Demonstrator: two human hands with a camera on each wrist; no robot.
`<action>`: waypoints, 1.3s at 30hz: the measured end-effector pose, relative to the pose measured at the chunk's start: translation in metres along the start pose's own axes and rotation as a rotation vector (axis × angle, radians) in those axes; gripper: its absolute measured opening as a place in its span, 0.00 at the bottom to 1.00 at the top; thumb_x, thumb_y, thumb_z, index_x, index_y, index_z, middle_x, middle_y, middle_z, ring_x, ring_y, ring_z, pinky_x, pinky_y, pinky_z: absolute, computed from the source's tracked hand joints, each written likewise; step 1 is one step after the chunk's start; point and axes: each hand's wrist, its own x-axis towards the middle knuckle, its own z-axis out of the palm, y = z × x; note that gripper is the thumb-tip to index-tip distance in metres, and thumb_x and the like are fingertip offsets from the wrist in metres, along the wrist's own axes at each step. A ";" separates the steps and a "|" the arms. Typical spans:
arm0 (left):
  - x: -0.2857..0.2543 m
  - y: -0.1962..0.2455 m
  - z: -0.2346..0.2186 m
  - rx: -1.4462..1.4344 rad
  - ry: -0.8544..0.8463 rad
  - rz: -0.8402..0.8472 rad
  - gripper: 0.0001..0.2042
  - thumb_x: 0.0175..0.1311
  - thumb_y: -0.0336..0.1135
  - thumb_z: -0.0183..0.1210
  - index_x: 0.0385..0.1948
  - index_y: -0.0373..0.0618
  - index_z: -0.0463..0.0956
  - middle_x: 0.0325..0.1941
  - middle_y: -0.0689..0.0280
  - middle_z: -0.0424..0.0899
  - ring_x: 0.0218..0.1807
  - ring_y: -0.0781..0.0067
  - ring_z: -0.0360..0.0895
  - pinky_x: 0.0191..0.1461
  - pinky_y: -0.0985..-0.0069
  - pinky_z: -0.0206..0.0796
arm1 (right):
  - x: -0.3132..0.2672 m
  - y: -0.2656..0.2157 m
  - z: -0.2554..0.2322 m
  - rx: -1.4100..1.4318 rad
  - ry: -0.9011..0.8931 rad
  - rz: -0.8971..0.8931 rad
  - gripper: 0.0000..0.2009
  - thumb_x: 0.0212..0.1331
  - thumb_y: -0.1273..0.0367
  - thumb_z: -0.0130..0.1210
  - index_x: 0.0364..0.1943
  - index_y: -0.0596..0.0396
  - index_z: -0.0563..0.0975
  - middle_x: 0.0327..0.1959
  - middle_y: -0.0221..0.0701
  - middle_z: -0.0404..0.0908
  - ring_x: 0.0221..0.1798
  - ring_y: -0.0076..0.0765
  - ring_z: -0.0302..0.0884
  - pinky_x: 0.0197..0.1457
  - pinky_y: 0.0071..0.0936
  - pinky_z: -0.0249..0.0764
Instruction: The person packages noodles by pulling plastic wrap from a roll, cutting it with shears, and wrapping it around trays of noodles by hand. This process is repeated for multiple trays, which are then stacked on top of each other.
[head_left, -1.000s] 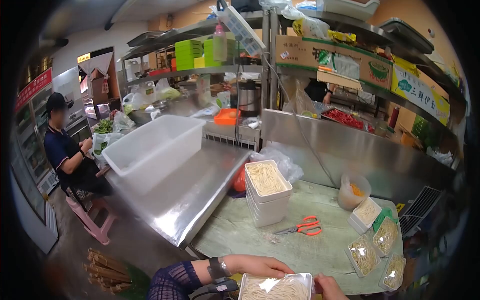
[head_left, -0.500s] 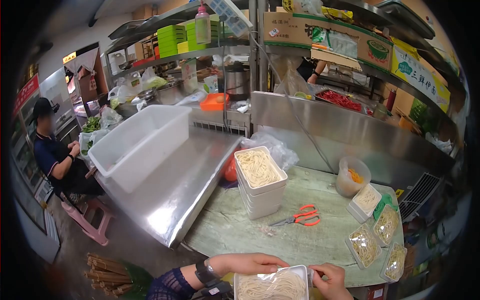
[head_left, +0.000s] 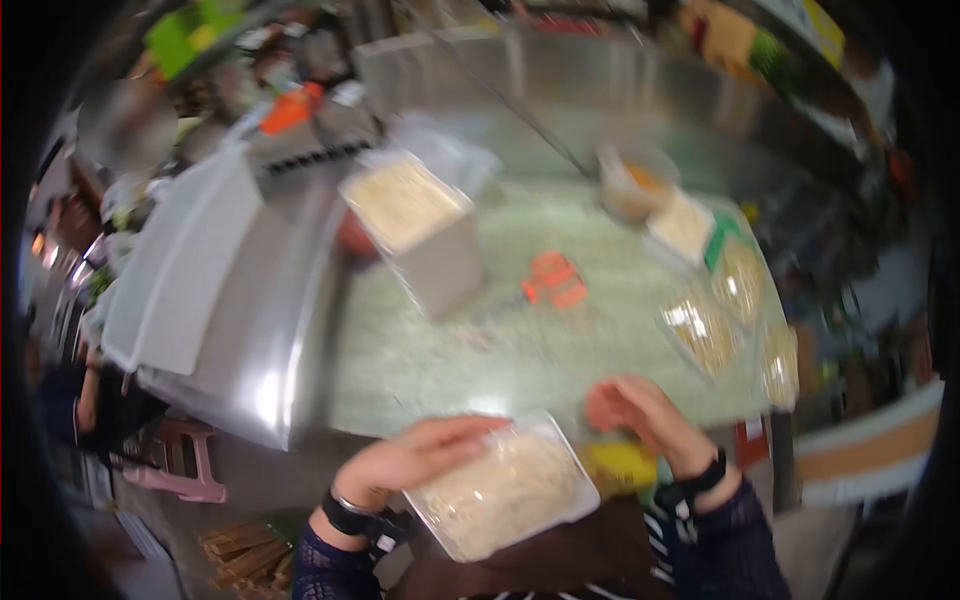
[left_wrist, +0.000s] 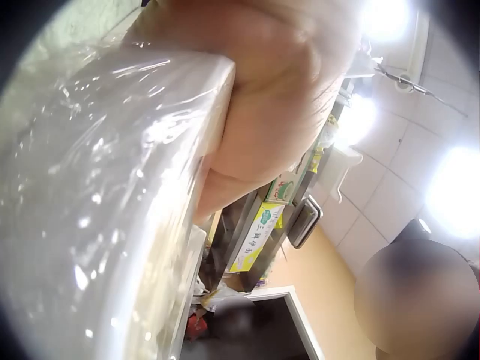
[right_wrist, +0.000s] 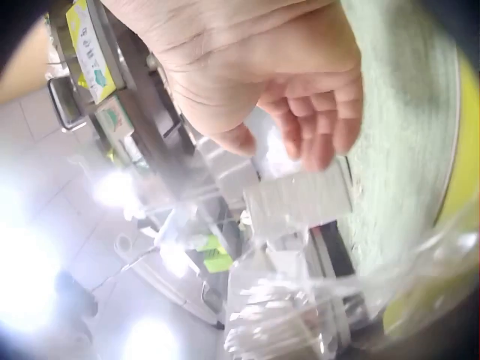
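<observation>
The film-wrapped noodle tray (head_left: 505, 490) is touched along its upper left edge by the left hand (head_left: 425, 460), its grip unclosed with fingers extended, near the front of the tabletop (head_left: 390, 375). Nothing is held by the right hand (head_left: 650, 415), its fingers loosely curved. Beyond, an orange-handled tool (head_left: 556, 281) and white stacked containers (head_left: 440, 275) are carried by the tabletop.
</observation>
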 end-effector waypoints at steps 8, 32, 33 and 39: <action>-0.006 0.012 0.011 -0.096 0.042 -0.015 0.20 0.73 0.29 0.49 0.64 0.36 0.66 0.55 0.64 0.78 0.55 0.80 0.73 0.59 0.81 0.64 | 0.002 -0.001 0.014 0.124 -0.139 -0.109 0.12 0.70 0.60 0.50 0.36 0.54 0.75 0.23 0.21 0.70 0.25 0.16 0.67 0.27 0.16 0.65; -0.004 0.010 0.012 -0.104 0.097 -0.045 0.19 0.72 0.29 0.50 0.62 0.35 0.68 0.58 0.63 0.77 0.58 0.76 0.72 0.63 0.79 0.62 | -0.006 0.004 0.016 -0.212 -0.047 -0.463 0.09 0.72 0.65 0.48 0.39 0.57 0.73 0.42 0.29 0.77 0.32 0.20 0.74 0.40 0.22 0.74; -0.004 0.011 0.013 -0.111 0.101 -0.048 0.19 0.72 0.29 0.50 0.62 0.35 0.68 0.58 0.63 0.77 0.58 0.77 0.72 0.63 0.79 0.62 | -0.008 -0.001 0.020 -0.151 -0.089 -0.421 0.09 0.72 0.65 0.47 0.40 0.57 0.73 0.41 0.29 0.77 0.32 0.20 0.74 0.40 0.22 0.74; 0.001 0.014 0.016 -0.095 0.056 -0.046 0.19 0.73 0.30 0.49 0.63 0.36 0.68 0.57 0.65 0.77 0.57 0.79 0.72 0.61 0.79 0.63 | -0.004 0.007 0.026 -0.043 -0.060 -0.295 0.08 0.73 0.65 0.46 0.38 0.55 0.69 0.31 0.27 0.74 0.29 0.21 0.74 0.36 0.22 0.73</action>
